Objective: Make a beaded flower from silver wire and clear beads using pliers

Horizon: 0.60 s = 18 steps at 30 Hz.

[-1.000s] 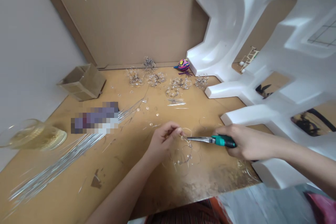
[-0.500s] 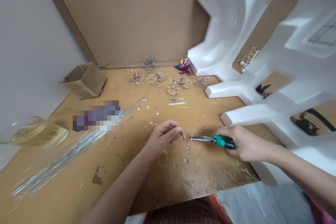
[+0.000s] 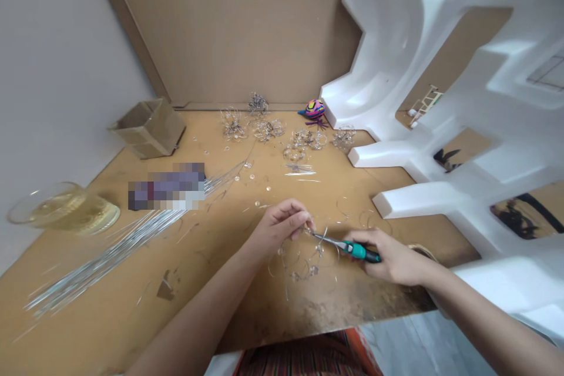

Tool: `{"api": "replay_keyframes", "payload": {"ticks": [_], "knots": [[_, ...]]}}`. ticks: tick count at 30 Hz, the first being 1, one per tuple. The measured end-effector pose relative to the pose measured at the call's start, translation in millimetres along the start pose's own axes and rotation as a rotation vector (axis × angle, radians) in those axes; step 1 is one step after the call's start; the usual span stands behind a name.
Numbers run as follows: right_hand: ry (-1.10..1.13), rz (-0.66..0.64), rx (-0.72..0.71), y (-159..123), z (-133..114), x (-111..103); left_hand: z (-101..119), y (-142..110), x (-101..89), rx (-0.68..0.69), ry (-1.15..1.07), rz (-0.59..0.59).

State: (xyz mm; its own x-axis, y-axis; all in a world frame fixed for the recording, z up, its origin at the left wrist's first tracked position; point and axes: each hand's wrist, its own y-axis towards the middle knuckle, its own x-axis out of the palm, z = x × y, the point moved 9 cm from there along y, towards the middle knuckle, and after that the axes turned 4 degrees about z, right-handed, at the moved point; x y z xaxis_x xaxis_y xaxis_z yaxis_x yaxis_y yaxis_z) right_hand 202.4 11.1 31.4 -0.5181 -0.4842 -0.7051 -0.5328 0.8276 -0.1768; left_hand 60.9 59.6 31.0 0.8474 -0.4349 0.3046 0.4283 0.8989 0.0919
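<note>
My left hand (image 3: 286,222) pinches one end of a looped wire piece strung with clear beads (image 3: 314,270), which hangs over the front part of the table. Green-handled long-nose pliers (image 3: 356,249) are gripped in my right hand (image 3: 385,255). Their tips meet the wire close beside my left fingertips; whether the jaws are closed on it I cannot tell. Behind my hands lie a few short straight wires (image 3: 302,171) and several loose clear beads (image 3: 252,177).
Several beaded wire bunches (image 3: 269,128) lie at the back near a colourful round object (image 3: 314,108). To the left are a cardboard box (image 3: 152,129), a glass of yellowish liquid (image 3: 74,214), a long wire bundle (image 3: 118,258) and a blurred-out item (image 3: 167,185). A white moulded structure (image 3: 396,153) borders the right.
My right hand has moved the pliers left and slightly down, bringing their tips up to the wire by my left fingers. My left hand keeps its pinch. The view has shifted slightly.
</note>
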Motion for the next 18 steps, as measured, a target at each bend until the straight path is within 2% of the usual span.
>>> {"api": "replay_keyframes", "payload": {"ticks": [5,13,18], "knots": [[0.018,0.007,0.026,-2,0,5,-1,0,2.4,-0.008,-0.035,-0.002],[0.078,0.056,0.03,0,-1,12,-17,0,4.4,-0.148,-0.253,0.084],[0.061,0.115,0.027,2,-2,15,-17,-1,5.5,-0.166,-0.289,0.094]]}}
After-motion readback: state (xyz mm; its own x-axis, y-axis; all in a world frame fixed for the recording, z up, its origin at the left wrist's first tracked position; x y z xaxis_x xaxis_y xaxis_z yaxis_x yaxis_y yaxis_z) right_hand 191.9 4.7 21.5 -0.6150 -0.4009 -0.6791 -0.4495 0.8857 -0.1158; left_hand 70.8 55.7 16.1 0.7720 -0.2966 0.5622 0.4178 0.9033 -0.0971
